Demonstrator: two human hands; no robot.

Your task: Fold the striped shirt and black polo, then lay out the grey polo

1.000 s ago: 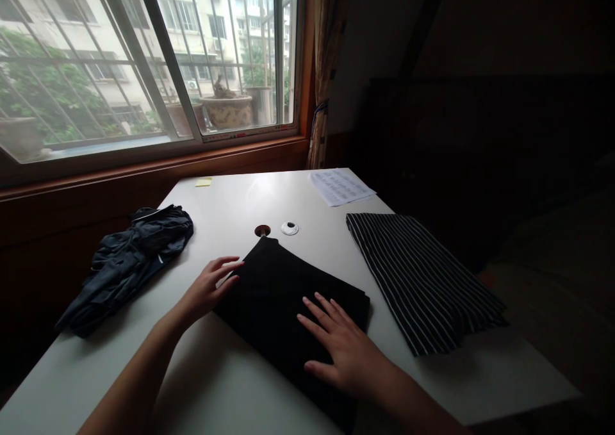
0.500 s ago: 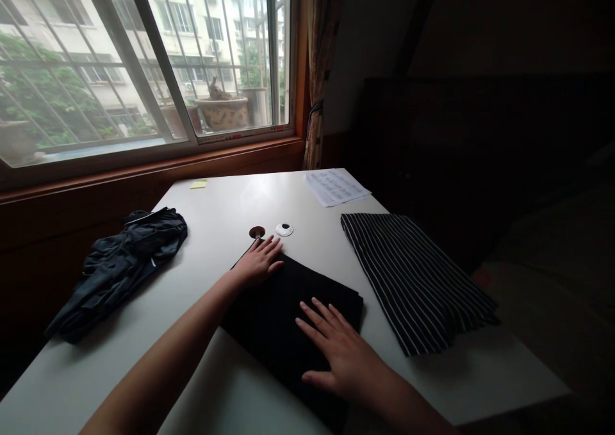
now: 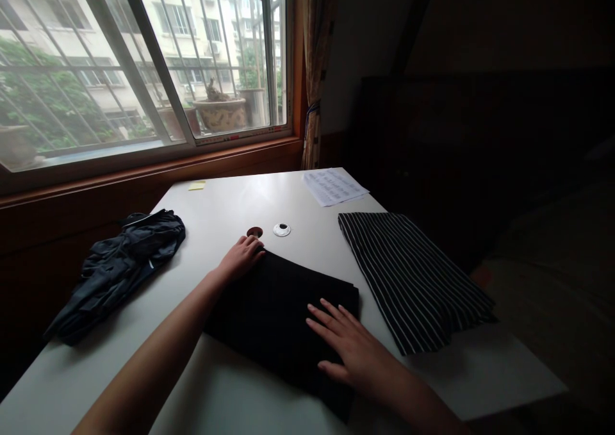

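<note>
A folded black garment (image 3: pixel 283 313) lies flat on the white table (image 3: pixel 211 384) in front of me. At its far left corner, my left hand (image 3: pixel 240 257) has its fingers bent together over the cloth, closed on the edge. Spread fingers mark my right hand (image 3: pixel 350 345), which rests open with its palm down on the garment's right side. To the right lies a folded black garment with white stripes (image 3: pixel 413 275), apart from both hands.
A crumpled dark garment (image 3: pixel 125 265) lies at the table's left edge. Printed papers (image 3: pixel 335 187) and a yellow sticky note (image 3: pixel 196 185) lie at the far side. Beyond my left hand are a round table hole (image 3: pixel 254 231) and a white ring-shaped cap (image 3: pixel 282 230). A barred window (image 3: pixel 221 57) stands behind.
My left hand has shifted a little left and its outstretched fingers have curled onto the cloth. The black garment's left side has moved left. My right hand has slid slightly right, still flat.
</note>
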